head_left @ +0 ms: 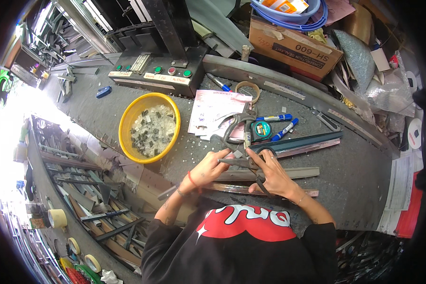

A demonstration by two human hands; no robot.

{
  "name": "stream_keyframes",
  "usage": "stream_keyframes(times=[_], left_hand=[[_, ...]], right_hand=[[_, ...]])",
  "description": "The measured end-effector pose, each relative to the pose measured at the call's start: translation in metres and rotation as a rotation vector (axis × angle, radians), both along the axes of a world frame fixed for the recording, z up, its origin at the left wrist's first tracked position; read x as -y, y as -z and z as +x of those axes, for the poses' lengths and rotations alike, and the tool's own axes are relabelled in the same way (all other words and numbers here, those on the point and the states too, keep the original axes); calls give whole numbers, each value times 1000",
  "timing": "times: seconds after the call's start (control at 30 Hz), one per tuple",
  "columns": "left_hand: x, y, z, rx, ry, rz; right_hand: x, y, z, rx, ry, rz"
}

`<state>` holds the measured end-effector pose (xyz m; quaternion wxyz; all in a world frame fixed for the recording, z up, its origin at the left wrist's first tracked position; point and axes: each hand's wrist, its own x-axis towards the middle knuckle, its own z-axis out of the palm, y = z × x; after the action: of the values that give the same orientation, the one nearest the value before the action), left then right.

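My right hand [275, 176] is closed round the handles of dark scissors [239, 163], their blades pointing left toward my other hand. At the blade tips my left hand [210, 168] is closed in a pinch, thumb and forefinger together. A small grey square piece [237, 154] shows just beside those fingertips; whether they grip it I cannot tell. Under and beside my hands lie long grey metal profiles [300, 173] and a dark green one [307, 143]. Left of my hands, a yellow basin [123, 127] holds many small clear and dark pieces.
Beyond my hands lie papers [206, 106], a dark-handled tool [233, 128], a tape measure [261, 129], blue markers [285, 129], a tape roll [249, 90] and a cutter knife [325, 120]. A machine with buttons [151, 80] and a cardboard box [288, 49] stand behind. Profile offcuts [97, 199] fill the lower left.
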<state>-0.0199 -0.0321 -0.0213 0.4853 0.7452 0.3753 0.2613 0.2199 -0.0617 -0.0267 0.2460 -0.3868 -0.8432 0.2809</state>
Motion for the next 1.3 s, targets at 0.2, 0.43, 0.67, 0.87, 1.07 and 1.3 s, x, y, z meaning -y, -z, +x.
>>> stream_keyframes(times=[0.2,0.43,0.67,0.87,1.07,1.3], left_hand=[[7,-10,0,-50,-24,131],[1,-17,3,-97,22,177],[5,-19,-2,-64,29,106],[-2,-3,-1,30,122,95],[-6,7,-1,-7,164,-162],[-4,-5,12,-133,106,-60]], right_hand=[[7,-6,0,-16,-12,15],[11,-11,-4,-45,17,-115],[14,-13,-8,-55,6,-196],[15,-2,-6,-39,18,-178],[18,19,-3,-104,35,-190],[23,18,-1,-90,162,-190]])
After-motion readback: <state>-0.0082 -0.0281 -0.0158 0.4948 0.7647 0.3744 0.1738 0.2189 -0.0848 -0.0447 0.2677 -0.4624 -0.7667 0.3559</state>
